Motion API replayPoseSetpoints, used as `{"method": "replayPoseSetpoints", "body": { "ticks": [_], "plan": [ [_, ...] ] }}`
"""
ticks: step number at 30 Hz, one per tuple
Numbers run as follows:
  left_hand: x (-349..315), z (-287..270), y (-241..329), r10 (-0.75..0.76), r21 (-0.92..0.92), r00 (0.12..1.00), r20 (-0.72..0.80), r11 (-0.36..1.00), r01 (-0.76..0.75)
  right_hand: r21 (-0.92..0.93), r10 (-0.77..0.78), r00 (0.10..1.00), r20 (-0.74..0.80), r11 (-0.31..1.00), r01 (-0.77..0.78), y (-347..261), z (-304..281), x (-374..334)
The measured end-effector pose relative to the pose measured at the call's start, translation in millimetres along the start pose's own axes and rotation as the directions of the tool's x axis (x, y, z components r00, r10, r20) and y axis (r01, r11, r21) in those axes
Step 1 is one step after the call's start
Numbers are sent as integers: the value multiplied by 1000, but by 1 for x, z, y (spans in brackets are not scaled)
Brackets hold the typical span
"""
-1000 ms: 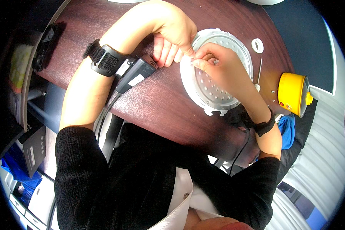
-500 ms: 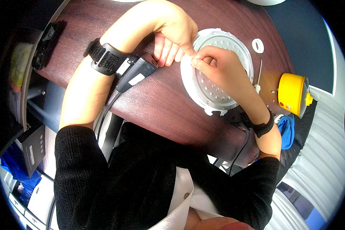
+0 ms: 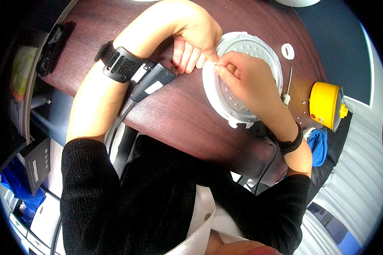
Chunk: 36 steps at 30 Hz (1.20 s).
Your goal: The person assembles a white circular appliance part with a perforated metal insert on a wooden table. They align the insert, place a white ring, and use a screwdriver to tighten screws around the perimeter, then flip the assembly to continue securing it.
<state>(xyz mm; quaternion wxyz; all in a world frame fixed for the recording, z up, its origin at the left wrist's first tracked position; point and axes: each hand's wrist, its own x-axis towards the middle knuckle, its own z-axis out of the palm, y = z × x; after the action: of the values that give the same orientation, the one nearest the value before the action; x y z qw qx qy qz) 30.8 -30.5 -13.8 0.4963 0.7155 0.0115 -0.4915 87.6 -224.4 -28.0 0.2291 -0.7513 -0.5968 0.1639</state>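
Note:
A round lid-like part [image 3: 258, 50] with a white rim and a grey dimpled metal disc lies on the table. At its left rim my left hand [image 3: 196, 40] is bent inward, closed, its fingers curled and one fingertip on the rim. My right hand [image 3: 247, 78] reaches over the disc, thumb and finger pinched against that same spot, touching the left fingertip. Whatever is in the pinch is too small to make out. Part of the disc is hidden under my right hand.
Right of the lid lie a white ring [image 3: 287, 51], a screwdriver [image 3: 287, 98] and several tiny metal bits [image 3: 304, 102]. Beyond stand a yellow round container [image 3: 323, 104] and a blue cloth [image 3: 318, 146]. A cabled black device [image 3: 154, 80] sits by my left forearm.

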Motion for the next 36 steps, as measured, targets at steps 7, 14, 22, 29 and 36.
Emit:
{"method": "replayPoseSetpoints", "body": {
  "ticks": [7,14,22,29,36],
  "plan": [
    [-1,-4,-4,63,-6,997,34,998,-62,-202,-146,989,31,968,150,-1,-3,1],
    [4,-1,-3,3,-1,1000,12,1000,-3,-269,-170,984,50,947,177,-1,-2,-2],
    [16,-5,-11,13,-21,995,100,1000,-11,-295,-171,984,56,938,179,-4,0,-2],
    [-5,0,3,11,-10,1000,-6,1000,-11,-374,-211,974,81,900,226,-7,0,0],
    [4,-3,-4,31,-39,999,38,999,-29,-338,-180,983,41,923,183,-4,7,1]
  ]
}}
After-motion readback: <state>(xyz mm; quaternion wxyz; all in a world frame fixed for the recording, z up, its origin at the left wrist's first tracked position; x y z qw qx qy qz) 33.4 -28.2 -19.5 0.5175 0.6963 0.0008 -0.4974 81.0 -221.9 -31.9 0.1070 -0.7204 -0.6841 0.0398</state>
